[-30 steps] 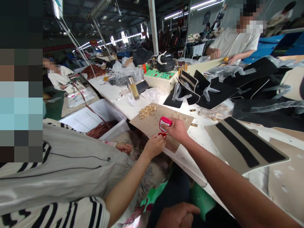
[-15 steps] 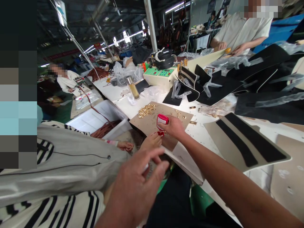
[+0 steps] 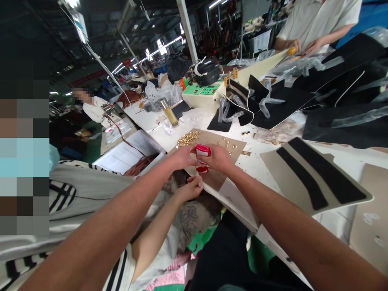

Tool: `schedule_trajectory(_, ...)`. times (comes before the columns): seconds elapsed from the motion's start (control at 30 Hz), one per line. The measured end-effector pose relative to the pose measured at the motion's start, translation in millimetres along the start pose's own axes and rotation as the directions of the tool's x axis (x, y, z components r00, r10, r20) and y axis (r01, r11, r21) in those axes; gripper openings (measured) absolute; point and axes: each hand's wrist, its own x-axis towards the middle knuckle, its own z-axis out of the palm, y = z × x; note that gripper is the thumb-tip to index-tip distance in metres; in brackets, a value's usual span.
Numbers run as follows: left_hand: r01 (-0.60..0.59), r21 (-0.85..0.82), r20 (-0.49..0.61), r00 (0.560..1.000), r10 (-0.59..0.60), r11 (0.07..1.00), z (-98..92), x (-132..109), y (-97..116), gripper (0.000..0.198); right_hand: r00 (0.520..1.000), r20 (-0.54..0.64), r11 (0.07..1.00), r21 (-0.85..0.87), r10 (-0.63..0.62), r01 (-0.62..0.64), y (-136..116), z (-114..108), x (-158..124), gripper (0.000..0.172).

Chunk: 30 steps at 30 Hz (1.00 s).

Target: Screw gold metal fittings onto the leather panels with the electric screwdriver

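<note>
Steadying a red labelled container (image 3: 203, 150): my right hand (image 3: 220, 158) is clamping it at three o'clock; my left hand (image 3: 185, 157) is meeting it at nine, though I cannot tell whether its fingers are gripping. The container is showing against the cardboard sheet (image 3: 214, 136), a lower red piece (image 3: 202, 170) at six o'clock, gold-coloured metal fittings (image 3: 188, 138) at ten. I am judging this a two-handed handling step, calling next for a firm right grip and clearance from the co-worker's hand (image 3: 193, 188) near seven.

Large manufacturing workshop: white worktable (image 3: 253, 171), heaped gold-coloured fittings (image 3: 188, 138), black panels (image 3: 292, 103), overhead strip lights (image 3: 215, 4)
</note>
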Motion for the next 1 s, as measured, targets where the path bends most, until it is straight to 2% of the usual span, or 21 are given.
schedule_trajectory(0.07, -0.016, 0.003, -0.003, 1.0, 0.016, 1.0, 6.5, 1.6, -3.9, 0.035, 1.0, 0.009, 1.0, -0.006, -0.002, 0.002, -0.5, 0.0, -0.4, 0.026)
schedule_trajectory(0.13, -0.027, 0.004, -0.014, 1.0, 0.027, 1.0, 10.2, 4.5, -9.1, 0.03, 1.0, 0.02, 1.0, -0.01, -0.001, 0.002, -0.4, 0.2, -0.4, 0.025)
schedule_trajectory(0.33, -0.054, -0.014, -0.043, 0.998, 0.054, 0.998, 14.9, 9.5, -19.9, 0.03, 0.999, 0.036, 1.0, -0.005, 0.005, -0.005, 4.0, -0.7, 1.8, 0.021)
schedule_trajectory(0.57, -0.063, 0.008, -0.095, 0.993, 0.063, 0.998, 19.5, 9.1, -22.3, 0.032, 0.999, 0.038, 0.999, 0.034, -0.011, 0.01, 8.5, -0.5, 2.3, 0.018)
schedule_trajectory(1.0, -0.074, 0.047, -0.134, 0.988, 0.08, 0.996, 16.8, 3.5, -22.1, 0.027, 0.999, -0.002, 0.991, 0.129, -0.039, 0.039, 12.0, 6.7, 0.8, 0.016)
